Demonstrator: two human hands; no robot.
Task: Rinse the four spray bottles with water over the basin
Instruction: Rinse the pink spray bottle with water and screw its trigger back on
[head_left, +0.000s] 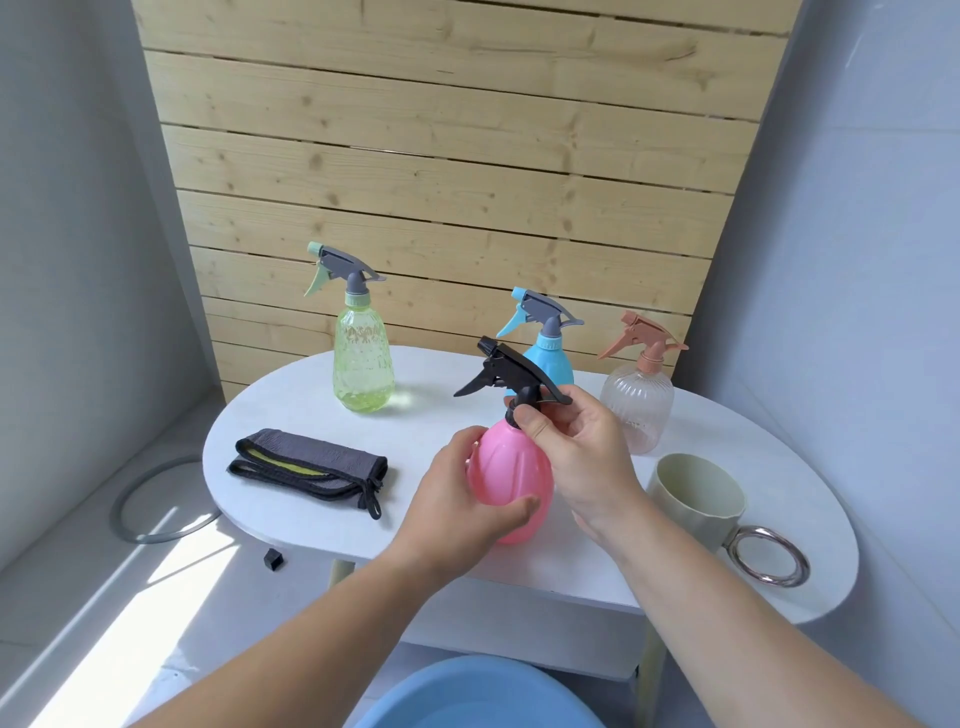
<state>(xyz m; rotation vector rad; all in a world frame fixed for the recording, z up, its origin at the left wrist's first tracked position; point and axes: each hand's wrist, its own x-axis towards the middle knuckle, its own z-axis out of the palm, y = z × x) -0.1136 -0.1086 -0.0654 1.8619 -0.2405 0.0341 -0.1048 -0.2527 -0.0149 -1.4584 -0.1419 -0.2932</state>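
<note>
The pink spray bottle (511, 483) is egg-shaped, glossy translucent plastic w/ shallow vertical ribs. It's topped by a black trigger head (501, 374), nozzle & lever pointing left. It stands upright over the front-centre of the tabletop (291, 410), near the front edge; can't tell if the base touches the top. The left hand (457, 499) wraps the lower body from the left, thumb across the front, a full grasp. The right hand (576, 447) pinches the black collar at the neck btwn thumb & fingers, just under the head.

The other 3 stand upright along the back edge.
- The green spray bottle (363, 358), back-left, is tall clear lime plastic w/ an embossed pebbly pattern, grey head & mint trigger.
- The blue spray bottle (550, 358), back-centre, is opaque sky-blue & rounded, w/ a grey head & blue trigger. It's partly hidden behind the pink one.
- The clear spray bottle (639, 410), back-right, is ribbed & see-thru w/ a faint peach tint & a terracotta head.

The tabletop is a smooth matte white oval. A folded grey cloth (311, 467), ribbed weave w/ black edging, a yellow-green layer showing & a loop at one corner, lies on the left part, apart from the bottles. A cream mug (696, 499) w/ a shiny metal ring handle sits at the right edge, just in front of the clear bottle. A blue plastic basin (478, 696) sits below the front edge, only partly in view. Behind is a pale knotty wood slat panel (441, 156). On the floor at left are a grey hose (156, 499) coiled in a ring & a small black cap (274, 559).
</note>
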